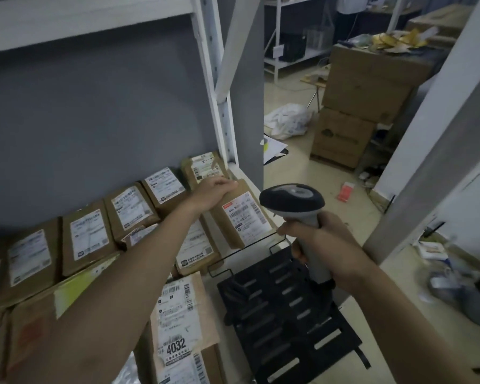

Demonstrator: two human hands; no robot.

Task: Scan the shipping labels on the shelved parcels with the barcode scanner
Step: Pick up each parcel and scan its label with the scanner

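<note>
Two hands are at work in the head view, the only one we have. Our left hand (215, 194) rests on the top edge of a brown cardboard parcel (240, 214) at the right end of the shelf (89, 20), fingers laid over the edge and slightly curled, tilting the box so its shipping label (245, 214) faces up toward us. Our right hand (320, 245) is wrapped round the grip of the barcode scanner (291, 200), whose dark head sits just right of that label and near it.

More labelled parcels (86, 239) lie in rows to the left, and a larger one marked 4032 (178, 328) sits nearer us. A black slotted rack (283, 314) lies below the scanner.

To do this step well, we judge that the scanner head should swing left so its window faces the barcode squarely, held a little off the label. We should keep the box steady at its tilt, keep our fingers off the printed bars, and press the trigger only once the aim is settled. We cannot tell from this picture whether a beam is on.
</note>
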